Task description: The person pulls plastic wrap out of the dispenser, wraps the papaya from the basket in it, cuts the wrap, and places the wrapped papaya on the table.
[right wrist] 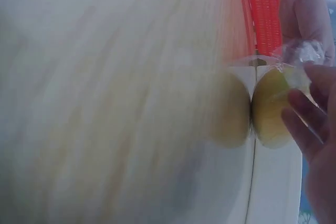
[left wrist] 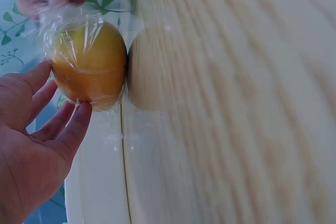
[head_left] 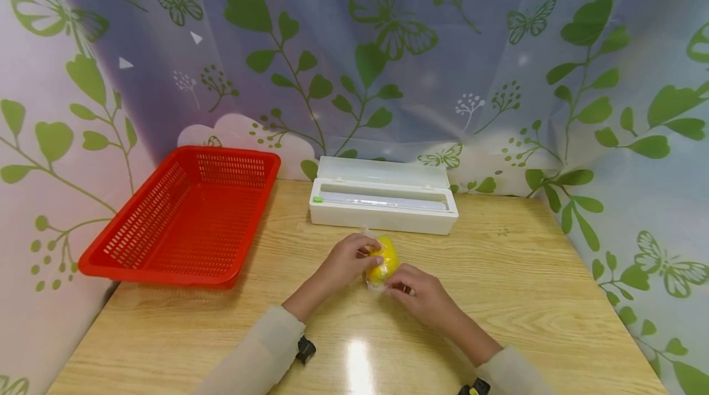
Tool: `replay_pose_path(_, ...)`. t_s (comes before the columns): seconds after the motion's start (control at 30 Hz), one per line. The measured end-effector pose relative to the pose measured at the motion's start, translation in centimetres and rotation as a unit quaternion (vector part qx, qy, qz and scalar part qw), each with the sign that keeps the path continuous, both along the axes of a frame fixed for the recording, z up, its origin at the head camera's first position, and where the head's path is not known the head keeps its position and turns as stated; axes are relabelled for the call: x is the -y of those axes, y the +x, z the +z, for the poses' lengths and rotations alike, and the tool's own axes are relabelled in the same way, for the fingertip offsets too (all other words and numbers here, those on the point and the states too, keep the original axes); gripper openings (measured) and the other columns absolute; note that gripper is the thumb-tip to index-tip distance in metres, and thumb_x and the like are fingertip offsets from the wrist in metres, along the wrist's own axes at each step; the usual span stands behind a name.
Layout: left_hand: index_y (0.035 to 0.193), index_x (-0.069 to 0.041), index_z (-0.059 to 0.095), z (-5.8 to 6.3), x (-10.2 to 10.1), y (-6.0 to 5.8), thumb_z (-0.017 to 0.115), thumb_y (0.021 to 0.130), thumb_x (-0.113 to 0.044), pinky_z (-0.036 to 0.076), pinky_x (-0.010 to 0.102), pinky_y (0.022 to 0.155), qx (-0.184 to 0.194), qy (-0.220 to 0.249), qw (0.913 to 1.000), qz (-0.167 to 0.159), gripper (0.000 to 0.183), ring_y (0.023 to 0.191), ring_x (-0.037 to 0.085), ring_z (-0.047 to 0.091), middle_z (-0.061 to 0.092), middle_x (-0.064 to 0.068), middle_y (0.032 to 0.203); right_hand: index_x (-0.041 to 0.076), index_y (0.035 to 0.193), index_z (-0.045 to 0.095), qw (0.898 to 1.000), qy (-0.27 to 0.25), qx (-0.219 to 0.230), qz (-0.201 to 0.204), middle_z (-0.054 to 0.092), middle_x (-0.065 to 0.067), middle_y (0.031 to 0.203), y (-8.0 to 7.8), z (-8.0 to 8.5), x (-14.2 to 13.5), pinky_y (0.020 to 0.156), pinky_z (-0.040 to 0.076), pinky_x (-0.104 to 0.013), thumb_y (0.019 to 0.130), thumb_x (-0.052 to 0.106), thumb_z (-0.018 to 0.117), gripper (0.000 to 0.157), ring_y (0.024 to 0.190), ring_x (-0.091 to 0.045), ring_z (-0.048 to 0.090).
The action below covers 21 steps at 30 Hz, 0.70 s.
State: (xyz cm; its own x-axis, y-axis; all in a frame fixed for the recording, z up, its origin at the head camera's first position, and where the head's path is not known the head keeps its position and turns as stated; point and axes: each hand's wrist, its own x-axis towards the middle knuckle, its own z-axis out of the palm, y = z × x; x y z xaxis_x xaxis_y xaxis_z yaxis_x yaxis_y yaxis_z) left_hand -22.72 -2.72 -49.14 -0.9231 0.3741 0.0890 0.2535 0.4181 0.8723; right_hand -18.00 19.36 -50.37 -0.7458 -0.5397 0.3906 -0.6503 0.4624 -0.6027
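A rounded yellow fruit (head_left: 387,258) wrapped in clear cling film (left wrist: 68,22) rests on the table in front of a long white box. My left hand (head_left: 349,259) holds it from the left, with thumb and fingertips set against its wrapped sides, as the left wrist view (left wrist: 37,145) of that hand also shows. On the near right side, my right hand (head_left: 421,293) pinches the loose film at the fruit's edge with curled fingers. Gathered film (right wrist: 307,53) bunches at one end of the fruit in the right wrist view.
The white cling film box (head_left: 382,219) stands behind the hands, its lid (head_left: 382,170) raised, with a film roll (head_left: 382,200) and a green slider (head_left: 317,199) inside. A red plastic basket (head_left: 244,247) sits at the left. Patterned curtains (head_left: 476,75) enclose the wooden table (head_left: 532,296).
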Motion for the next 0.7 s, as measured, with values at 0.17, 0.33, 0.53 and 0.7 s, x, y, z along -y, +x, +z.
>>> replay_pose_path(0.17,0.12,-0.016,0.07,-0.1,0.0,-0.1,0.068,0.098,-0.029,0.056,0.035,0.093,-0.004,0.0,1.0,-0.002,0.025,0.108,0.02,0.062,0.061,0.003,0.13,0.023,0.094,0.067,0.997,-0.031,0.018,-0.062,0.058,0.013,0.088,-0.1,0.0,0.5,0.063,0.051,-0.021,0.092,0.015,0.075,0.011,0.074,-0.002,0.053)
replay_pose_path(0.33,0.119,-0.014,0.07,-0.2,0.0,-0.2,0.067,0.098,-0.025,0.055,0.034,0.094,-0.013,0.004,0.9999,-0.009,0.023,0.108,0.02,0.063,0.062,0.004,0.128,0.021,0.092,0.066,0.99,-0.048,0.051,-0.12,0.056,0.011,0.086,-0.6,0.0,1.1,0.063,0.049,-0.022,0.093,0.019,0.074,0.008,0.073,-0.006,0.051)
replay_pose_path(0.53,0.12,-0.015,0.07,-0.2,0.3,-0.2,0.063,0.101,-0.026,0.053,0.036,0.097,-0.016,0.005,0.9996,-0.024,0.023,0.11,0.018,0.061,0.061,0.002,0.128,0.018,0.1,0.066,0.984,-0.045,0.072,-0.159,0.058,0.003,0.098,-1.0,0.1,1.6,0.072,0.047,-0.027,0.093,0.021,0.075,0.011,0.088,-0.016,0.053)
replay_pose_path(0.7,0.119,-0.017,0.07,0.0,0.7,-0.2,0.062,0.1,-0.039,0.051,0.037,0.102,-0.006,0.008,0.9987,-0.05,0.03,0.116,0.018,0.059,0.059,-0.001,0.129,0.012,0.134,0.059,0.982,-0.044,0.111,-0.149,0.052,-0.007,0.139,-1.3,0.3,1.4,0.101,0.047,-0.053,0.095,0.029,0.072,0.044,0.129,-0.03,0.048)
